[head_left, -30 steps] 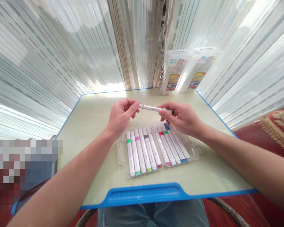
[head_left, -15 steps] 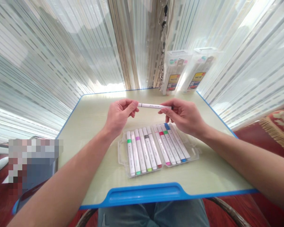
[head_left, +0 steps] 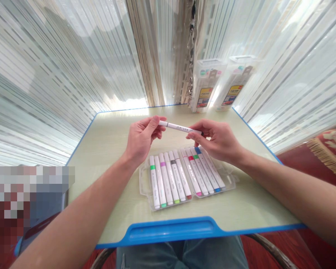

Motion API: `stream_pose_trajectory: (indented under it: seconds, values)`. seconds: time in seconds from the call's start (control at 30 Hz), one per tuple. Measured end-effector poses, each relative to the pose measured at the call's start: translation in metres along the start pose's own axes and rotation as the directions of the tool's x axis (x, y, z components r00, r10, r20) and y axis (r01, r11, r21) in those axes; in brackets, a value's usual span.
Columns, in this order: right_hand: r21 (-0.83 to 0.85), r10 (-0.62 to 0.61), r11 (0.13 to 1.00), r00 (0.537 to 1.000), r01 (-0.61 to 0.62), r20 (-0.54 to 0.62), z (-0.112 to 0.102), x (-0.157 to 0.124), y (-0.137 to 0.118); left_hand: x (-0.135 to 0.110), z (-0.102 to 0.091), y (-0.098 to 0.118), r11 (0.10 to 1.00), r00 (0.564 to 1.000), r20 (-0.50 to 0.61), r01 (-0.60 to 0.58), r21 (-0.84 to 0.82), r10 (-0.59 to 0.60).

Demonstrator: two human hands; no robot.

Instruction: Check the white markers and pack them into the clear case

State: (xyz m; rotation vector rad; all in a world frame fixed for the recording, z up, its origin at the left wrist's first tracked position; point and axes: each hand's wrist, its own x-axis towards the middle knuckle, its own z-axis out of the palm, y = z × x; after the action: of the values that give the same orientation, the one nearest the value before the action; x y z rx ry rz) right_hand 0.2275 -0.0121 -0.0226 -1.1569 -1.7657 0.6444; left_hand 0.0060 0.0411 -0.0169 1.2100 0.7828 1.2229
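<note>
A slim white marker (head_left: 177,127) with a thin dark ring and a black end is held across between both hands, above the table. My left hand (head_left: 142,136) pinches its left end between thumb and fingers. Around the black right end, the fingers of my right hand (head_left: 215,136) are closed. Just below lies an opened clear plastic marker case (head_left: 144,186), with several white markers (head_left: 172,181) side by side in its two halves. Their bands and ends show green, purple, black, red, pink and blue. My right hand hides part of the case's far right edge.
Two upright clear marker cases (head_left: 205,89) with yellow labels stand at the table's back right. The pale table (head_left: 100,149) has a blue rim and a blue tray (head_left: 172,229) at its near edge. String curtains (head_left: 100,56) hang close behind. Something blurred out sits at the lower left.
The marker has tilted, its left end a little higher and its black right end lower. My left hand has shifted slightly left with it.
</note>
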Motion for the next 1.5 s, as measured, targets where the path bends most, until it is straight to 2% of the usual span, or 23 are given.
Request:
stream_pose_trajectory:
  seconds: [0.17, 0.37, 0.63, 0.9, 1.17, 1.37, 1.5]
  values:
    - [-0.008, -0.005, 1.0, 1.0, 0.005, 0.006, 0.001, 0.0, 0.0, 0.0, -0.001, -0.003, 0.997, 0.999, -0.009, -0.04, 0.059, 0.041]
    - [-0.032, 0.032, 0.999, 0.999, -0.032, -0.005, 0.001, -0.001, -0.001, -0.002, -0.001, -0.007, 0.947, 0.987, -0.017, -0.151, 0.283, 0.162]
    - [-0.103, 0.012, 0.995, 1.0, -0.01, 0.024, 0.002, -0.001, -0.002, -0.009, 0.003, 0.0, 0.927, 0.97, 0.194, -0.202, 0.316, 0.145]
    - [-0.162, 0.007, 0.987, 0.999, -0.001, 0.037, 0.001, -0.002, -0.002, -0.014, 0.005, -0.009, 0.827, 0.926, 0.332, -0.324, 0.459, 0.179]
    - [-0.097, 0.055, 0.994, 0.998, -0.054, 0.011, 0.0, -0.001, -0.003, -0.015, 0.004, -0.011, 0.824, 0.928, 0.28, -0.353, 0.444, 0.247]
    - [-0.094, 0.053, 0.994, 0.999, -0.053, 0.002, 0.0, -0.002, -0.004, -0.016, 0.005, -0.01, 0.824, 0.913, 0.325, -0.373, 0.426, 0.245]
    - [-0.091, 0.043, 0.995, 0.999, -0.044, -0.008, 0.0, -0.002, -0.005, -0.018, 0.009, -0.005, 0.789, 0.91, 0.348, -0.381, 0.481, 0.227]
